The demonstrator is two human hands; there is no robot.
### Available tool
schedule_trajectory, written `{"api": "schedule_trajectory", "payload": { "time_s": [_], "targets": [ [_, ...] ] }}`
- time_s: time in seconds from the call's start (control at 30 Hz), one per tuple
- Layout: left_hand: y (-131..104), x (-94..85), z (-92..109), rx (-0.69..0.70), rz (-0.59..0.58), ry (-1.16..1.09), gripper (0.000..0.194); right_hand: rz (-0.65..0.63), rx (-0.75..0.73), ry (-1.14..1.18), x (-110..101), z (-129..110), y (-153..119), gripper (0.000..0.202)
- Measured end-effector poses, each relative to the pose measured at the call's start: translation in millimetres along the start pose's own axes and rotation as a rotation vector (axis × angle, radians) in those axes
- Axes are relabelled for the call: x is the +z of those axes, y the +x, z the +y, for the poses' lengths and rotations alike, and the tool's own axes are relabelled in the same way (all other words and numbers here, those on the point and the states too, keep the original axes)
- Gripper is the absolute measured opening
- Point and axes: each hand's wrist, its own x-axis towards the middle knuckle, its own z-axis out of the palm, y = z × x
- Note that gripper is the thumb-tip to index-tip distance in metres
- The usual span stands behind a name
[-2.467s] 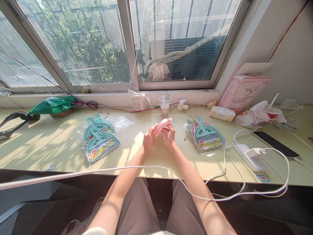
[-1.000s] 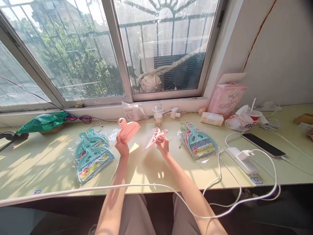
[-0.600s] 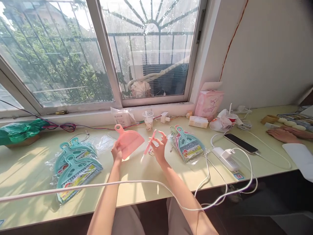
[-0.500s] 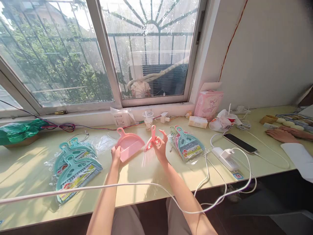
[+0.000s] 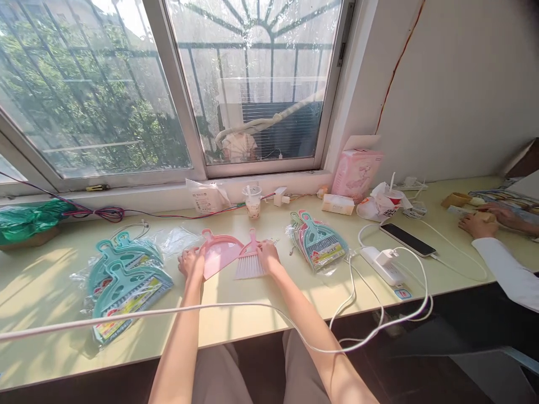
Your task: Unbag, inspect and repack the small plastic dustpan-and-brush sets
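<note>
A pink dustpan (image 5: 221, 255) lies on the table in front of me, its handle pointing to the window. My left hand (image 5: 191, 262) is at its left edge, fingers curled and gripping it there. Just right of the dustpan is a small pink hand brush (image 5: 250, 264) with pale bristles turned toward me, apparently resting on the tabletop. My right hand (image 5: 268, 255) has hold of the brush's right side, the fingertips partly hidden. Wrapped teal dustpan-and-brush sets (image 5: 128, 286) lie to the left, and another wrapped stack (image 5: 322, 244) lies to the right.
A white cable (image 5: 236, 304) crosses in front of my forearms. On the right are a power strip (image 5: 383, 266) and a phone (image 5: 407, 240). A drink cup (image 5: 252, 202) and a pink box (image 5: 357, 174) stand by the window. Another person's hands (image 5: 478, 224) work at far right.
My right hand has lowered the brush from above the table to beside the dustpan and moved onto its right side. My left hand remains at the dustpan's left edge.
</note>
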Motion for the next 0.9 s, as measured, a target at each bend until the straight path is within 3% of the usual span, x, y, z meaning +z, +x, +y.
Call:
{"api": "schedule_trajectory", "payload": {
  "time_s": [0.1,0.2,0.3,0.4,0.47,0.53,0.67,0.73,0.9],
  "targets": [
    [5,4.1,-6,-0.017,0.047,-0.061,0.016,0.007,0.008,0.048,1,0,3,0.030],
    [11,9.8,-10,-0.048,0.049,-0.256,0.015,0.053,-0.003,0.186,0,2,7,0.027],
    [16,13.3,-8,-0.035,0.086,-0.442,0.021,0.104,-0.143,0.351,-3,2,10,0.026],
    [12,12.1,4,-0.004,0.078,-0.831,0.038,0.103,-0.343,0.408,-2,-3,5,0.024],
    [5,9.3,16,-0.003,-0.032,-1.088,0.050,0.114,-0.450,0.400,1,-9,-3,0.024],
    [-6,6.1,28,0.001,-0.195,-1.195,0.062,0.157,-0.523,0.420,6,-15,-11,0.024],
    [-29,2.1,47,0.078,-0.602,-0.999,0.076,0.288,-0.487,0.440,12,-21,-19,0.025],
    [-37,1.6,52,0.140,-0.742,-0.930,0.083,0.325,-0.436,0.386,11,-20,-18,0.025],
    [-45,1.3,58,0.276,-0.767,-0.897,0.079,0.340,-0.419,0.202,7,-22,-19,0.021]
  ]
}}
